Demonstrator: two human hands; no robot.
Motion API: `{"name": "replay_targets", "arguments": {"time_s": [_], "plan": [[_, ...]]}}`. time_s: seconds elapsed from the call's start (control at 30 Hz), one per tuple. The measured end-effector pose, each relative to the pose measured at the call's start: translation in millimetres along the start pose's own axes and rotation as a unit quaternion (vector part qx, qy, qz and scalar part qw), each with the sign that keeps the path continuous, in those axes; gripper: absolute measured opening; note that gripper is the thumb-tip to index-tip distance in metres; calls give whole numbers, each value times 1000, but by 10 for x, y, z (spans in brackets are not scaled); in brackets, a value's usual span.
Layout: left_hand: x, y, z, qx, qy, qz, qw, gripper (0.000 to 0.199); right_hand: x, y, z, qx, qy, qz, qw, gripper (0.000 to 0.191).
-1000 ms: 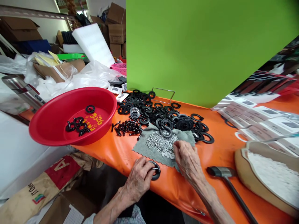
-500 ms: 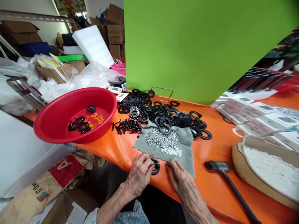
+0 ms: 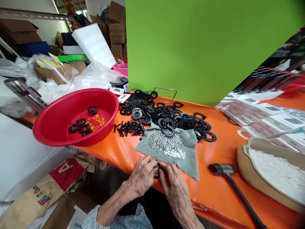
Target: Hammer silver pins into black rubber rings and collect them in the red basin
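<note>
My left hand [image 3: 143, 174] is closed on a black ring [image 3: 156, 175] at the table's front edge; its fingers cover most of the ring. Against the ring's right side rest the fingertips of my right hand [image 3: 174, 183], pinched together. What they hold, if anything, is too small and covered to make out. Just beyond both hands lies a grey-green cloth [image 3: 190, 160], bearing a heap of small silvery pins [image 3: 166, 140] and some small white pieces [image 3: 175, 154]. Behind it spreads a pile of black rings [image 3: 188, 123], with small black pin-like parts [image 3: 131, 128] to its left.
A red basin [image 3: 59, 108] with several black parts stands at the left. To the right lie a hammer [image 3: 238, 190] and a tan tub [image 3: 247, 181] of white pieces. Small white boxes [image 3: 269, 111] are stacked behind; a green panel [image 3: 190, 47] rises at the back.
My right hand has moved left, and its fingertips now meet the black ring. The left hand keeps its hold on the ring in nearly the same place.
</note>
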State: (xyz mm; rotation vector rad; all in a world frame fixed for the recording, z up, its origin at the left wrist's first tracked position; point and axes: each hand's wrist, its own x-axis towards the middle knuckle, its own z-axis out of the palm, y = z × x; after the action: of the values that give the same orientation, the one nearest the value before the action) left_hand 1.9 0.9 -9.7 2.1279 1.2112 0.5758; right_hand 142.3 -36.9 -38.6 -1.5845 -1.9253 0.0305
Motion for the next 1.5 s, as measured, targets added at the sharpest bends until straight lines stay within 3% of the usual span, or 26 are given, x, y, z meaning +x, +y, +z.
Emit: {"name": "replay_targets", "arguments": {"time_s": [0.17, 0.4, 0.6, 0.87, 1.0, 1.13, 1.3, 1.5], "plan": [[58, 69, -48, 32, -49, 6, 998, 14, -11, 55, -20, 4, -2, -8, 1000, 17], [-98, -30, 110, 31, 39, 37, 998, 23, -18, 63, -39, -8, -32, -18, 999, 14], [12, 44, -16, 32, -40, 18, 999, 18, -6, 76, -59, -9, -34, -21, 999, 15], [-171, -20, 239, 53, 89, 26, 994, 28, -18, 52, -29, -1, -23, -15, 1000, 19], [-164, 0, 159, -17, 92, 4, 996, 22, -58, 146, -132, 20, 0, -17, 1000, 20], [-187, 88, -58, -134, 72, -71, 986, 17, -91, 327, -264, 4, 14, 19, 1000, 22], [-242, 129, -208, -265, 31, -155, 951, 18, -61, 449, -204, -25, 1, 0, 1000, 21], [-260, 151, -264, -334, 11, -188, 923, 20, -6, 468, -157, -33, -22, -31, 999, 23]]}}
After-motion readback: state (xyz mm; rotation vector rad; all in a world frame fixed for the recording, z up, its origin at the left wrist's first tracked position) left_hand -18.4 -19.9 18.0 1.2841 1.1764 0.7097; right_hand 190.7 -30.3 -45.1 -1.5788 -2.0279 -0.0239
